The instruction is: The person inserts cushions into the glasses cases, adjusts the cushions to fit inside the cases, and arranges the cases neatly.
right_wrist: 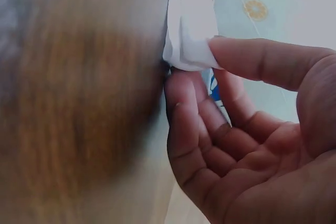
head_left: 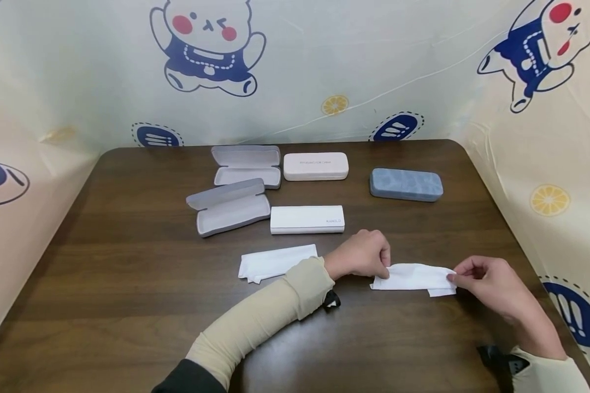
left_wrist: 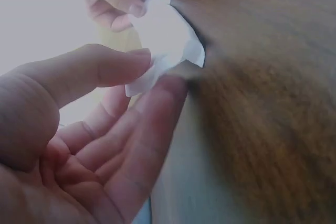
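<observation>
The fingers of the left hand [head_left: 360,254] and right hand [head_left: 499,286] pinch opposite ends of a folded, white, strip-shaped cloth [head_left: 413,277], right of centre in the frame on the dark brown wood-grain tabletop [head_left: 128,305]. Near the frame's centre lie another folded white cloth [head_left: 274,263] and, above it, a closed white rectangular case [head_left: 307,220]. Beyond are two open grey cases with pale linings [head_left: 233,210], a closed off-white rounded case [head_left: 316,167] and, upper right, a mottled blue case [head_left: 406,184].

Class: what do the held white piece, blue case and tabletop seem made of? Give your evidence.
White piece: thin fabric or tissue, matte; it has soft folds and creases.
Blue case: perhaps matte leatherette over stiff shell; mottled surface, firm outline.
Tabletop: wood or wood-look laminate; brown grain, soft sheen.
</observation>
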The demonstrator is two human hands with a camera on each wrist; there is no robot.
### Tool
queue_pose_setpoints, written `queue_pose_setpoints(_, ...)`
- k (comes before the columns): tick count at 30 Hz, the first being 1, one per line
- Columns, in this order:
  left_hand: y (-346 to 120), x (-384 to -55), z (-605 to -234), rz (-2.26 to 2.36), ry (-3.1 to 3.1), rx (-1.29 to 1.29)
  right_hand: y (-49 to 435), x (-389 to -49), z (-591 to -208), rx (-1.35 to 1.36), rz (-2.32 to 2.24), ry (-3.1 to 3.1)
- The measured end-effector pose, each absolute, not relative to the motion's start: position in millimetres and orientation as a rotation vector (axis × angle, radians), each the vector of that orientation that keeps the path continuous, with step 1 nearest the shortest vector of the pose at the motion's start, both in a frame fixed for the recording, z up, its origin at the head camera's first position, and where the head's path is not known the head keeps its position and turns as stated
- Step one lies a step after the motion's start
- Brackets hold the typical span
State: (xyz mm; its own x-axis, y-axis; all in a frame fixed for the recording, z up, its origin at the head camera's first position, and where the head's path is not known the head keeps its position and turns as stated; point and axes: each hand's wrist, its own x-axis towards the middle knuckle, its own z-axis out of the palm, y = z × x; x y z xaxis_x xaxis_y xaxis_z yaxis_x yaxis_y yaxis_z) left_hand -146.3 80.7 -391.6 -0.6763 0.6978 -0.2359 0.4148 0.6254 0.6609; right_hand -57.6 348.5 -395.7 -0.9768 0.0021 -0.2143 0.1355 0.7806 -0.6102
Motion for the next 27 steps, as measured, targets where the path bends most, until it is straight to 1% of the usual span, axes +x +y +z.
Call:
queue_pose_setpoints(6,77.1,-150.6,-389.3,0.967,2.242,0.695,347.9,-59.3,-392.7,0.130,-1.181,2.737)
queue_pose_setpoints(12,65.0,-159.2,-383.0,1.165,2.106,0.644,344.6,-65.9,-379.9,0.106,-1.349,2.710)
queue_pose_setpoints(17,51.6,-166.6,-377.7,1.284,2.057,0.633,334.3,-76.8,-367.4,0.044,-1.350,2.730)
queue_pose_setpoints(27,16.1,-173.4,-369.5,1.483,1.923,0.492,304.7,-103.8,-345.8,-0.092,-1.414,2.701)
